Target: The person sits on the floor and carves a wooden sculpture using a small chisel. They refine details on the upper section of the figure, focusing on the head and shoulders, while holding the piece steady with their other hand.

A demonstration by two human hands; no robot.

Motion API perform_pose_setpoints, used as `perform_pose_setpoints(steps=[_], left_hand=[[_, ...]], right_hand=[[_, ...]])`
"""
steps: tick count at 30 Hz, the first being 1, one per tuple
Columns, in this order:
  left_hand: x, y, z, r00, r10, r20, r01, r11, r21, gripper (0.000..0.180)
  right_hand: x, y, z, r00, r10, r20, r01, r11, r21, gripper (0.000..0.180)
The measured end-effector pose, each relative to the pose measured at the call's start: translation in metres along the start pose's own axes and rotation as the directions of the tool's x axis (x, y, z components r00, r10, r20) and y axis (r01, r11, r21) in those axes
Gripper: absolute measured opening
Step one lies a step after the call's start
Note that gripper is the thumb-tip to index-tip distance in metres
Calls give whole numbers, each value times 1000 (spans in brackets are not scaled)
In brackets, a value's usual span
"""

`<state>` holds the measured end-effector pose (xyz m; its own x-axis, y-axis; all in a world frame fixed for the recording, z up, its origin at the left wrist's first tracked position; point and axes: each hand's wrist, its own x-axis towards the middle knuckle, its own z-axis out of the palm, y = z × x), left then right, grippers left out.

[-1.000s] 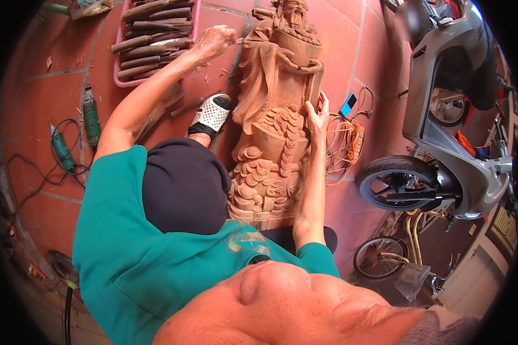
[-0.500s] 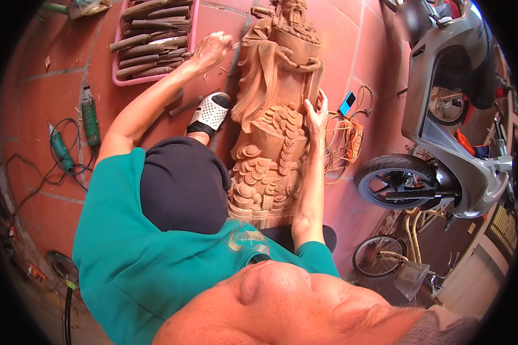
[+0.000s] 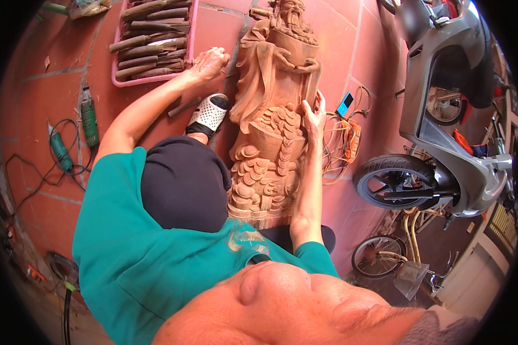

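A carved wooden statue point(image 3: 270, 135) of a bearded, robed figure lies on its back in front of me, its head away from me and its base close to my body. My left hand point(image 3: 210, 63) hovers left of the statue, near the corner of a pink tray, fingers curled together. Whatever it may hold is too small or hidden to make out. Against the statue's right side rests my right hand point(image 3: 315, 114), fingers stretched out and thumb apart. My left foot wears a white perforated sandal point(image 3: 209, 114) beside the statue.
The pink tray point(image 3: 194, 23) holds several wood-handled carving tools point(image 3: 149, 40). Two green power tools point(image 3: 89, 118) with black cords lie at left. Right of the statue are a blue phone point(image 3: 345, 104) and an orange power strip point(image 3: 353, 141). A grey motorbike point(image 3: 426, 138) and a bicycle point(image 3: 380, 256) stand farther right.
My left hand has drawn back a little toward me, away from the statue. A thin pale tip seen at its fingers earlier no longer shows. My right hand stays on the statue.
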<state>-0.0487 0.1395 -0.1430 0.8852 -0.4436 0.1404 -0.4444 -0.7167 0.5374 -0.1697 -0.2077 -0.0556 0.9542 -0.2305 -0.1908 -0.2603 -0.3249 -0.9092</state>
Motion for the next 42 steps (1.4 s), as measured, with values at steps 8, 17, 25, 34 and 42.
perform_pose_setpoints(steps=[8, 17, 25, 34, 42], left_hand=[[21, 10, -22, 971, -231, -59, 224, 969, -109, 17], [17, 29, -42, 948, -318, 24, 277, 782, -558, 24], [31, 62, -25, 943, -284, -172, 199, 897, -395, 14], [3, 58, -36, 994, -68, 89, 100, 893, -439, 16], [30, 57, -31, 958, -258, -124, 172, 867, -468, 18]], right_hand=[[9, 12, -3, 999, -43, -7, 43, 999, -16, 61], [7, 19, -5, 998, -65, -9, 65, 998, -6, 62], [7, 13, -4, 998, -57, -10, 56, 998, -35, 62], [8, 18, -6, 997, -73, -13, 72, 995, -68, 63], [9, 16, -2, 995, -98, -11, 97, 994, -50, 59]])
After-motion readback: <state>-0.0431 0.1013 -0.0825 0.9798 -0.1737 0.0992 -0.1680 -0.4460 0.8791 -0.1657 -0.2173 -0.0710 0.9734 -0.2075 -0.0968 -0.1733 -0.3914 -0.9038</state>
